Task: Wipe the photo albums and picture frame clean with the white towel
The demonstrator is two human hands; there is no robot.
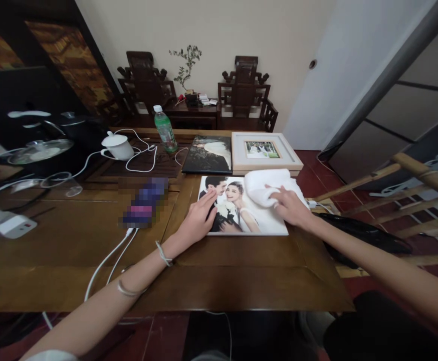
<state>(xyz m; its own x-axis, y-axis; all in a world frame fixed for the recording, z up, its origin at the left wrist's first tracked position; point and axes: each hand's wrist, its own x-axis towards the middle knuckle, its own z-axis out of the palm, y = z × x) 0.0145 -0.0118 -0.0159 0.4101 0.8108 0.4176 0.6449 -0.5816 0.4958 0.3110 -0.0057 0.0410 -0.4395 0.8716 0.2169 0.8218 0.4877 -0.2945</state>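
Observation:
A photo panel (251, 223) with a printed picture of a couple lies flat on the wooden table (219, 281) in front of me. My left hand (199, 215) rests on the panel's left edge, its fingers stretched out over the picture. On the panel's right side, my right hand (289, 206) grips a bunched white cloth (266, 181) and holds it against the surface. The cloth covers the upper right part of the panel.
Behind the panel lie a dark photo album (208, 154) and a framed photo (237, 150). A green-labelled bottle (165, 131), a lidded white cup (117, 146), a pixelated device (146, 203) and white cables stand or lie to the left. A wooden chair (425, 173) stands right.

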